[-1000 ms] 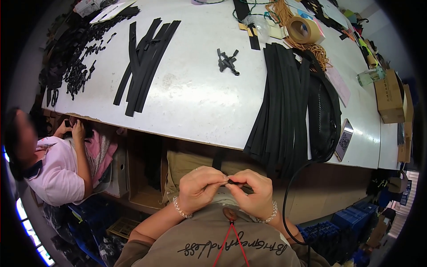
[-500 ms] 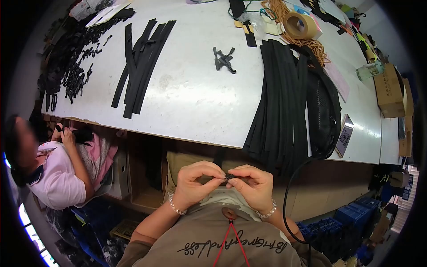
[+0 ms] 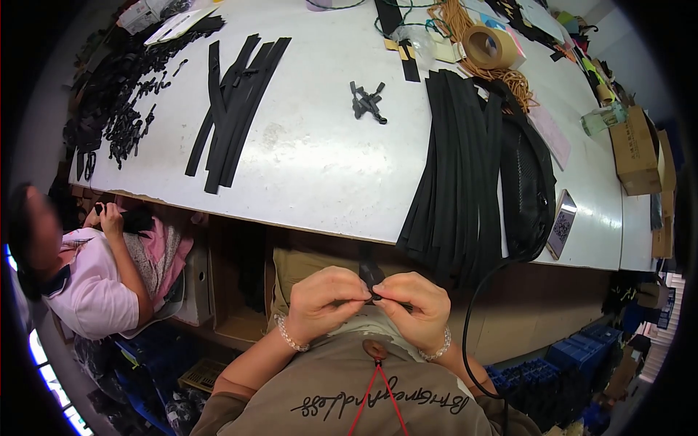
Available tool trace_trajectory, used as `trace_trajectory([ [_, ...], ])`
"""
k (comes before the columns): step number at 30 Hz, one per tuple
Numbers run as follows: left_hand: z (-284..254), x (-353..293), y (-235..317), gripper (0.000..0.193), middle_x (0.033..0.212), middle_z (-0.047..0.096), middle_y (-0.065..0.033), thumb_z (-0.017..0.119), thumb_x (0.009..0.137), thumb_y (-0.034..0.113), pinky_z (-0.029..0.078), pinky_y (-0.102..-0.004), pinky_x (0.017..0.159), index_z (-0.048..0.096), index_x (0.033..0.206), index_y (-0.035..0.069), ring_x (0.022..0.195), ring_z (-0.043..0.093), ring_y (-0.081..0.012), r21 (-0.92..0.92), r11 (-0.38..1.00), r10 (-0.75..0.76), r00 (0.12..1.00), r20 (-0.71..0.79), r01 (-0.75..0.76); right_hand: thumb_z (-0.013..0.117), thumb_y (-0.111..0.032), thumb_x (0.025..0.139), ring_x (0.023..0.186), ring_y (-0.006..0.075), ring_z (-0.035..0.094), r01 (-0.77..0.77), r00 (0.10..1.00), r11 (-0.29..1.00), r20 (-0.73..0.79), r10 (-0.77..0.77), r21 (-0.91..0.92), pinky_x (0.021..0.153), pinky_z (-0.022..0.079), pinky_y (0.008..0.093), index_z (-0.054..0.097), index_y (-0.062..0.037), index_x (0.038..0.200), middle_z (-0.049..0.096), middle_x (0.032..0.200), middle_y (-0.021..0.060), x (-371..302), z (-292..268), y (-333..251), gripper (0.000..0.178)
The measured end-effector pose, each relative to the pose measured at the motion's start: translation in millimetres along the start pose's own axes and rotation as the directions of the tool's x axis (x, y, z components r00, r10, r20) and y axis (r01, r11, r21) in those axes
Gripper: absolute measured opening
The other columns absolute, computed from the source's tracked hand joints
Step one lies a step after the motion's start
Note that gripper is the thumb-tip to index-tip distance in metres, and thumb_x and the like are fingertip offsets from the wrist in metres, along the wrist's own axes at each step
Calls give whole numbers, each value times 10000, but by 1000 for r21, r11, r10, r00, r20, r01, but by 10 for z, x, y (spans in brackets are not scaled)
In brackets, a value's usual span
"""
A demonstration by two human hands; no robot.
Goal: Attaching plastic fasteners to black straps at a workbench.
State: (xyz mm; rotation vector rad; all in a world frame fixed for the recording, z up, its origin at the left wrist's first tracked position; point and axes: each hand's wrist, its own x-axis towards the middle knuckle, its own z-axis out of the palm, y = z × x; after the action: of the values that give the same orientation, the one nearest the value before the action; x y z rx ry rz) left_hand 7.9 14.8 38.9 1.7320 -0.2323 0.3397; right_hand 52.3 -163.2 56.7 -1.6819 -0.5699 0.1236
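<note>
Close to my body, just off the table's near edge, my hands meet fingertip to fingertip. Between them is a black zipper strip (image 3: 371, 272), its near end pinched by both sets of fingers. My left hand (image 3: 326, 299) is closed on it from one side, and my right hand (image 3: 416, 299) closes on it from the other. A small dark piece, perhaps a zipper slider, shows at the right fingertips; its details are too small to tell. On the white table (image 3: 313, 167) ahead lies a little heap of black zipper pulls (image 3: 368, 103).
Black zipper strips (image 3: 458, 174) hang over the table edge on the right, beside a black bag (image 3: 525, 182) and a phone (image 3: 562, 224). More strips (image 3: 236, 116) and scattered pulls (image 3: 131, 131) lie left. A tape roll (image 3: 486, 48) stands behind. Another person (image 3: 102, 283) sits at left.
The black strip now shows more plainly beyond my fingertips, between the hands. My right fingers have shifted slightly on the small piece; the view has moved a little.
</note>
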Motion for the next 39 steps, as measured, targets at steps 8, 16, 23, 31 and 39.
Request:
trace_trajectory([
  [8, -52, 67, 66, 159, 811, 644, -87, 672, 703, -78, 509, -293, 658, 652, 820, 27, 751, 631, -220, -5, 1000, -29, 999, 36, 30, 694, 42, 683, 676, 237, 617, 196, 977, 962, 120, -175, -191, 595, 488, 294, 673, -20, 891, 648, 805, 104, 143, -77, -142, 218],
  [16, 88, 216, 226, 85, 930, 633, -51, 607, 846, -46, 515, -244, 745, 619, 923, -14, 837, 601, -105, -591, 769, -329, 944, -39, 244, 691, 53, 743, 711, 140, 641, 82, 996, 994, -15, -83, -75, 619, 509, 231, 662, 21, 940, 656, 830, 101, 252, -13, -276, 202],
  [23, 55, 447, 459, 117, 931, 626, -68, 576, 849, -84, 525, -248, 748, 613, 938, -19, 834, 608, -121, -561, 828, -79, 990, -119, -1, 666, 79, 777, 727, 95, 620, 92, 969, 937, -247, -6, 338, 637, 500, 206, 638, 41, 913, 652, 831, 69, 348, 99, -509, 144],
  [31, 72, 320, 550, 154, 968, 611, -73, 585, 824, -117, 507, -232, 778, 613, 938, -17, 883, 596, -119, -434, 886, 86, 977, -195, -165, 679, 82, 749, 729, 150, 625, 420, 870, 907, -269, -414, -38, 645, 500, 242, 632, 21, 871, 652, 826, 100, 261, 71, -577, 144],
  [39, 74, 207, 751, 146, 958, 618, -65, 592, 835, -100, 496, -217, 758, 621, 947, -11, 858, 589, -97, -463, 862, 128, 973, -194, -206, 715, 66, 720, 697, 176, 638, 569, 705, 729, -230, -671, -381, 620, 524, 266, 641, 10, 840, 662, 827, 127, 111, 50, -770, 152],
])
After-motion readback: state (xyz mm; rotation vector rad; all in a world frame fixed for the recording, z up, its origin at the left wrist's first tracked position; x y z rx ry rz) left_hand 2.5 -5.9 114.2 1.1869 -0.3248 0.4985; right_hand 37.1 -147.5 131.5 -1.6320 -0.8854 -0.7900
